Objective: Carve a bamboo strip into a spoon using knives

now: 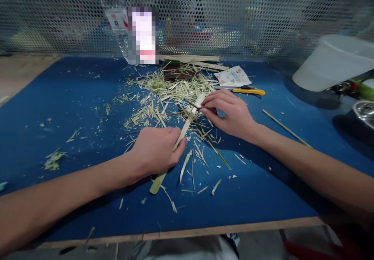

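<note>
Head view. Left hand [154,151] closed firmly around a long, flat, pale bamboo strip [179,140], fingers wrapped across its middle. Strip tilted over the work surface, lower end toward 7 o'clock, upper end toward 1 o'clock. Right hand [230,112] has thumb and fingers pressed together on a small, narrow, dark blade [193,103], whose tip sits at the strip's upper end; exact contact too small to confirm.

Surroundings: a heap of pale fibrous shavings [172,90] at 12 o'clock from the hands, on a blue work mat [43,96]. A yellow-handled utility knife [248,92] lies just beyond the right hand at 1 o'clock, beside a white printed paper packet [233,76]. A thin green-yellow stick [284,127] lies at 3 o'clock. A white plastic tub [333,63] stands at the 2 o'clock edge, before a perforated metal screen [204,18].
</note>
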Demonstrator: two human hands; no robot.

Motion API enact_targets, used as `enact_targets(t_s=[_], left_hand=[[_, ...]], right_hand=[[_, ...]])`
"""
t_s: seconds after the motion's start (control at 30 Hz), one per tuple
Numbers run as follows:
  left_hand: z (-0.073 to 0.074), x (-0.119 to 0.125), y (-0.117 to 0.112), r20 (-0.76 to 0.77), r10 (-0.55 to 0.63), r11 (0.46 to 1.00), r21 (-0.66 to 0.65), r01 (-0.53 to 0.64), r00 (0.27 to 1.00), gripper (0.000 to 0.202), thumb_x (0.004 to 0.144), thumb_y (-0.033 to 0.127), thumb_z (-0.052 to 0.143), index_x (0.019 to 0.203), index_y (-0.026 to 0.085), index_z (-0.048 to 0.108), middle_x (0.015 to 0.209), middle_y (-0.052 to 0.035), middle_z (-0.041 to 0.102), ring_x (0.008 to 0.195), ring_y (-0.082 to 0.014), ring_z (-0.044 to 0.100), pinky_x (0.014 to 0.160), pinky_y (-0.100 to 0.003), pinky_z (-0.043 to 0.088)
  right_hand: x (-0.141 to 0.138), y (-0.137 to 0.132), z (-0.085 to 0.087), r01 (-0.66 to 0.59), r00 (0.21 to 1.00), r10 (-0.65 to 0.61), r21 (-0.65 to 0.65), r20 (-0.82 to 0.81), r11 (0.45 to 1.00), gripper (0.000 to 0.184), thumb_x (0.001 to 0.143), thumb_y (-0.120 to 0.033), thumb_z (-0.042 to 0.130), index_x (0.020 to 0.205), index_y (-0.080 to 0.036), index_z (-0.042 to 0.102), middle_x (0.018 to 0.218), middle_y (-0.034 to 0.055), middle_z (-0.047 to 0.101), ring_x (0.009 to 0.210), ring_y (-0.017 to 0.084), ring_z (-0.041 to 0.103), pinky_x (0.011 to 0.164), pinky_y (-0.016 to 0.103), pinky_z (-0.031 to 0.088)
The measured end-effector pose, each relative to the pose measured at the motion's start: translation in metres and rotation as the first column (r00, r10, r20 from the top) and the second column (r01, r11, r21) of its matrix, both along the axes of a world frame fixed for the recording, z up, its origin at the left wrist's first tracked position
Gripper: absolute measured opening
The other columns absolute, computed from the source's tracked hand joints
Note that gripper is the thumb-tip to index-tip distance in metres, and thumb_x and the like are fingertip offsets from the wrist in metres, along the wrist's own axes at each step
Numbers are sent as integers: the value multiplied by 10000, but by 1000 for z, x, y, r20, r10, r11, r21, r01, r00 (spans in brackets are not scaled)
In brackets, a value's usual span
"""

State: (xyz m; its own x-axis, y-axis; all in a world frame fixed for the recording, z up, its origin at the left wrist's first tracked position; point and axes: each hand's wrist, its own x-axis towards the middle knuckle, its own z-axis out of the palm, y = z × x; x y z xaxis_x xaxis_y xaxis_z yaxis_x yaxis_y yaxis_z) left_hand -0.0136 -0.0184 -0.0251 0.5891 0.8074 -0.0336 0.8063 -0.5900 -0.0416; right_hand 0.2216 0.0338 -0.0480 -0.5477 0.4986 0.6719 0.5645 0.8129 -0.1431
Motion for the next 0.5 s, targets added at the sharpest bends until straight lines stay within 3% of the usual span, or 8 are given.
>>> enact_targets(t_s=[0.07,0.17,0.37,0.5], left_hand=[[-1,0,0,8,-2,1000,-2,2,1000,437,962,453,283,835,180,600,712,-47,651,586,-212,605,509,-291,136],[-1,1,1,23,2,1000,-2,-2,1000,444,954,474,292,810,179,591,691,-45,637,584,-212,602,509,-290,139],[0,0,2,39,21,999,-30,-20,999,432,945,483,305,788,188,578,656,-31,616,547,-196,574,497,-287,137],[-1,-1,1,52,23,1000,-20,-22,998,418,940,482,318,767,192,565,649,-27,615,545,-188,564,502,-284,139]], right_hand=[[-3,-1,-2,-84,995,87,-60,45,995,8,872,-228,609,871,-235,610,969,54,722,984,194,642,877,386,520],[-8,-6,-4,-148,986,158,-154,54,977,79,855,-212,605,796,-236,559,977,58,706,993,199,627,864,398,516],[-12,-15,7,-105,981,54,-279,-185,954,273,861,-135,517,635,-231,397,1106,90,687,1092,211,611,950,435,469],[-12,-17,12,-124,979,58,-348,-194,929,184,907,-200,501,726,-225,515,937,62,694,1019,197,631,877,379,487]])
